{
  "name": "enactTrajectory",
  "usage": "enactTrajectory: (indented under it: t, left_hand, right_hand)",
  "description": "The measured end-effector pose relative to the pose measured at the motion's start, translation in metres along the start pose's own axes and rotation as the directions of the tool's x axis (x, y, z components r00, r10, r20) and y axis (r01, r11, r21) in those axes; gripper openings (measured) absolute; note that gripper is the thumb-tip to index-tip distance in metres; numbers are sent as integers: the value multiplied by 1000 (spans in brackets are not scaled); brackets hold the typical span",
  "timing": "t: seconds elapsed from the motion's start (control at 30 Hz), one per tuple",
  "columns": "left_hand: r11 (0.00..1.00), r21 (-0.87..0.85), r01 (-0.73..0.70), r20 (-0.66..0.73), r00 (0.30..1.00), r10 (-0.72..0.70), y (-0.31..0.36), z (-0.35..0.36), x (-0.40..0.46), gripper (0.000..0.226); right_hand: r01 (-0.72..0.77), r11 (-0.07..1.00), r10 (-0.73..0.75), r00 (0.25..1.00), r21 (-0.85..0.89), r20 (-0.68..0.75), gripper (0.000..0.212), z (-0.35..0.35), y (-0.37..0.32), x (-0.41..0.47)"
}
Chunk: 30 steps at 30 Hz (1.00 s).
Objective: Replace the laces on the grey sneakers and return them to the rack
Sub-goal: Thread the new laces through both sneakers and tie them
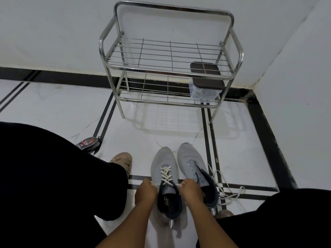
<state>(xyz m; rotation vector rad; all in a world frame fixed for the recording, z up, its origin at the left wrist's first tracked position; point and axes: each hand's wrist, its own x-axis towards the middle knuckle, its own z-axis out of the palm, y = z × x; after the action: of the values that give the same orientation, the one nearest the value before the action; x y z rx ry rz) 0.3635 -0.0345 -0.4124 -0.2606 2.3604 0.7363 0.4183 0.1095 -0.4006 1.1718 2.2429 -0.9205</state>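
Observation:
Two grey sneakers stand side by side on the floor in front of me, toes pointing away. The left sneaker (163,165) carries a white lace (166,173) crossed through its eyelets. My left hand (145,192) pinches one end of that lace at the shoe's left side. My right hand (190,191) pinches the other end at its right side. Both ends run taut across the shoe's opening. The right sneaker (190,162) has bare eyelets. A loose white lace (226,189) lies on the floor to its right.
A chrome wire shoe rack (170,68) with two shelves stands against the wall ahead. A clear box with a dark lid (207,86) sits on its lower shelf at the right. A small dark pouch (87,143) lies at the left. My legs in black flank the shoes.

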Motion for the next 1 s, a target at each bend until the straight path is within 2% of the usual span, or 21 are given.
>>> enactTrajectory:
  t: [0.07, 0.17, 0.3, 0.4, 0.5, 0.63, 0.73, 0.83, 1.0]
  left_hand:
    - [997, 81, 1, 32, 999, -3, 6, -5, -1, 34]
    - [985, 174, -13, 33, 999, 7, 20, -13, -1, 39]
    - [943, 291, -160, 105, 985, 135, 50, -36, -2, 41]
    - [941, 246, -232, 143, 969, 201, 77, -59, -7, 36]
    - [937, 171, -304, 121, 950, 286, 97, -87, -19, 20]
    - [894, 111, -435, 68, 901, 429, 117, -120, -47, 33]
    - [837, 94, -540, 50, 842, 538, 126, -137, -65, 31]
    - [782, 58, -621, 44, 784, 619, 129, -147, -75, 28]
    - [714, 202, -670, -72, 717, 693, 133, -150, -81, 18]
  right_hand:
    - [25, 999, -25, 1000, 27, 7, 15, -2, -2, -3]
    - [60, 994, -56, 998, 97, -37, 33, -13, -17, -4]
    - [202, 972, -186, 974, 120, -129, 17, -42, -48, -9]
    - [344, 884, -271, 929, 317, -251, 23, -67, -64, -22]
    - [437, 762, -326, 896, 478, -300, 21, -90, -77, -41]
    - [510, 663, -390, 860, 548, -328, 16, -113, -89, -64]
    - [561, 644, -440, 828, 521, -348, 14, -127, -94, -78]
    - [603, 694, -483, 795, 394, -367, 12, -137, -95, -88]
    - [617, 704, -519, 785, 351, -339, 9, -142, -94, -99]
